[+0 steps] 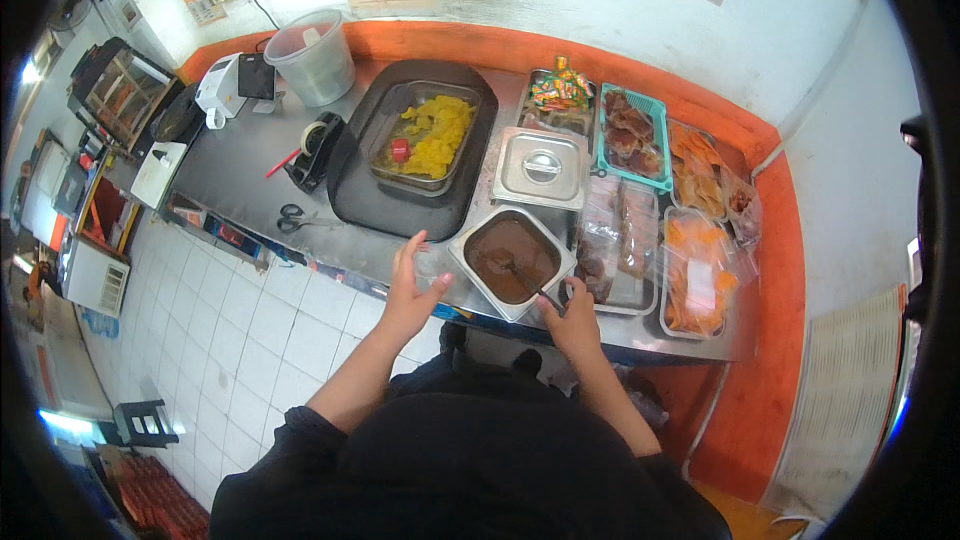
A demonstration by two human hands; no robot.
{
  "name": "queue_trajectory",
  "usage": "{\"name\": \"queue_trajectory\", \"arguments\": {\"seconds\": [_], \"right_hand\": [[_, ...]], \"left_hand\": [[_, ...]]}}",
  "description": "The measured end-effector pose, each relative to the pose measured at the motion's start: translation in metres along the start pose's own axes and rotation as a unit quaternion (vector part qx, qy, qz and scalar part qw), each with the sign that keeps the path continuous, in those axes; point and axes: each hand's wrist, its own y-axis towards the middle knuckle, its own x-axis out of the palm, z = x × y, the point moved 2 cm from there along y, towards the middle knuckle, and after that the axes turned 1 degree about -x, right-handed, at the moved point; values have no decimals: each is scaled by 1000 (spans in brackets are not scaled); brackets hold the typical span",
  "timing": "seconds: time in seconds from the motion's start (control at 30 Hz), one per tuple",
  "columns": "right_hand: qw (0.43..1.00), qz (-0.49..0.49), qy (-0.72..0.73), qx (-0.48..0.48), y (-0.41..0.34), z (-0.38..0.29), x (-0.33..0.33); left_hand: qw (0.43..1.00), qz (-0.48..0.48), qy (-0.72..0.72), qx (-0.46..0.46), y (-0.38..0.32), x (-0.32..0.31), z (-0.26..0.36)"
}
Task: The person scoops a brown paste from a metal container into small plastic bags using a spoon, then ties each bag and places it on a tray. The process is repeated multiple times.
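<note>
A square steel pan [565,247] filled with brown sauce [495,240] stands at the counter's front edge. A dark-handled utensil [534,286] rests in the sauce, its far end sunk out of sight. My right hand [574,319] grips its handle at the pan's near right corner. My left hand [412,292] is raised left of the pan, fingers apart and nothing in it. Behind the pan, a steel lid [541,167] with a central handle covers another container. Back left of the pan, a glass dish [410,184] of yellow food [439,135] sits on a black tray [360,199].
Scissors [300,219], a tape dispenser [319,154] and a clear bucket [315,64] are on the left of the steel counter [225,172]. To the right are a turquoise basket [634,135] of bagged food and a tray of orange packets [694,270]. An orange-and-white wall bounds the counter.
</note>
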Motion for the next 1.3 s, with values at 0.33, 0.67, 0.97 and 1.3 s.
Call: {"name": "queue_trajectory", "arguments": {"seconds": [0.33,0.67,0.97,1.3], "right_hand": [[931,-1,361,-57,15,13,27],[753,43,648,103,12,26,64],[709,90,693,92,9,17,28],[696,93,712,-22,-7,-56,-58]], "left_hand": [[996,55,-71,-11,-7,-2,-22],[998,45,-44,11,4,10,-24],[998,23,-59,24,25,34,-35],[996,9,-71,44,37,56,-34]]}}
